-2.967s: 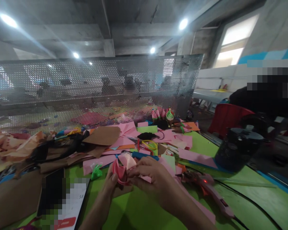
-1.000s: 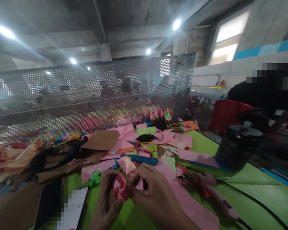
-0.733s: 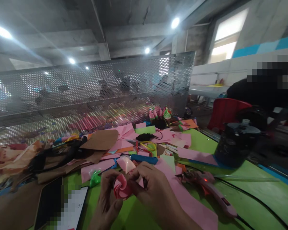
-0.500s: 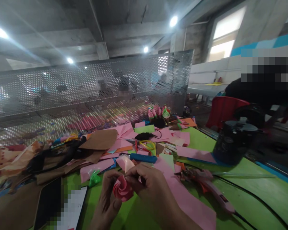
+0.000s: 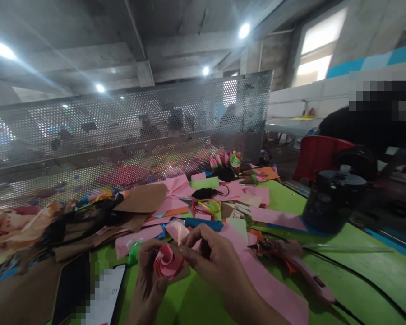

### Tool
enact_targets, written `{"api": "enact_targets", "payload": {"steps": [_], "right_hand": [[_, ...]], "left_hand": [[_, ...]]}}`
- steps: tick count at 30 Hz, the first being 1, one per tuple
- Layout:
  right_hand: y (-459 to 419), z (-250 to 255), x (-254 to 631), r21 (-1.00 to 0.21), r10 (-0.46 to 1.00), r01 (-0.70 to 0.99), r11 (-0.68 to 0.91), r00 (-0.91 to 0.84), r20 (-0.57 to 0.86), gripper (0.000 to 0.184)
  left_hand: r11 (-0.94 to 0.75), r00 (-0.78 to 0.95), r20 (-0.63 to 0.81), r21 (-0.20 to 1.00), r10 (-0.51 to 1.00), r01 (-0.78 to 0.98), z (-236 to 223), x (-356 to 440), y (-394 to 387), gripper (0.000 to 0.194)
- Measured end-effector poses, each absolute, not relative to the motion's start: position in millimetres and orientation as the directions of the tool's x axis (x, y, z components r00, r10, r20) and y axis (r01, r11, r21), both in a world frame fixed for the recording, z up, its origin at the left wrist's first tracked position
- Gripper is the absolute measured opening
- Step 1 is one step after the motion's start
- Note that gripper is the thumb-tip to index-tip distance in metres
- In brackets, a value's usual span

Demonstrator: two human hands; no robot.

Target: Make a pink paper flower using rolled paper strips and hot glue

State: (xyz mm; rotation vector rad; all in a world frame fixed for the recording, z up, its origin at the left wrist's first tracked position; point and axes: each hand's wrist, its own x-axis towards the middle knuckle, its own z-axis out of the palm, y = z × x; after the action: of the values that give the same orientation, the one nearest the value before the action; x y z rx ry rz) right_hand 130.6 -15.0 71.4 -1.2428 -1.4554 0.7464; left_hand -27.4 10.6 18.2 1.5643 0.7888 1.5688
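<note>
A rolled pink paper rose sits between both my hands, low in the middle of the view. My left hand cups it from below and the left, fingers curled round it. My right hand pinches the rose's right edge with thumb and fingers pressed together. Loose pink paper sheets lie on the green table under and to the right of my hands. A pale pink folded piece lies just behind the rose.
A phone lies at the lower left. A pink glue gun with its cord rests at the right. A black jar stands far right. Scissors, brown card and paper scraps crowd the back, before a perforated metal screen. A person sits at the far right.
The rose went from a loose fold to a tighter spiral. Both hands shifted slightly left and lower while turning it; my right fingers moved to the rose's right edge.
</note>
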Motion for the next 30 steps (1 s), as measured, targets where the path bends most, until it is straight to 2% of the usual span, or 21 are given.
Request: {"api": "enact_targets", "payload": {"steps": [5, 10, 14, 23, 30], "right_hand": [[-17.4, 78.2, 133.2, -0.848, 0.914, 0.394, 0.355, 0.043, 0.403, 0.013], [-19.0, 80.4, 129.0, -0.85, 0.93, 0.394, 0.35, -0.037, 0.366, 0.01], [-19.5, 78.7, 126.7, -0.846, 0.937, 0.423, 0.325, -0.02, 0.35, 0.009], [-20.8, 75.2, 127.6, -0.751, 0.89, 0.53, 0.394, -0.015, 0.456, 0.013], [-22.4, 77.6, 127.5, -0.736, 0.901, 0.563, 0.376, -0.036, 0.433, 0.012]], "left_hand": [[-0.556, 0.037, 0.56, 0.827, 0.827, -0.081, 16.1, -29.3, 12.3, 0.043], [-0.565, 0.025, 0.565, 0.825, 0.825, 0.003, 15.1, -30.0, 9.5, 0.044], [-0.579, 0.016, 0.579, 0.814, 0.815, 0.043, 13.9, -29.4, 6.8, 0.048], [-0.594, -0.013, 0.597, 0.8, 0.802, 0.083, 21.9, -25.8, 2.8, 0.045], [-0.6, 0.023, 0.601, 0.796, 0.799, 0.08, 17.3, -27.2, 4.8, 0.044]]}}
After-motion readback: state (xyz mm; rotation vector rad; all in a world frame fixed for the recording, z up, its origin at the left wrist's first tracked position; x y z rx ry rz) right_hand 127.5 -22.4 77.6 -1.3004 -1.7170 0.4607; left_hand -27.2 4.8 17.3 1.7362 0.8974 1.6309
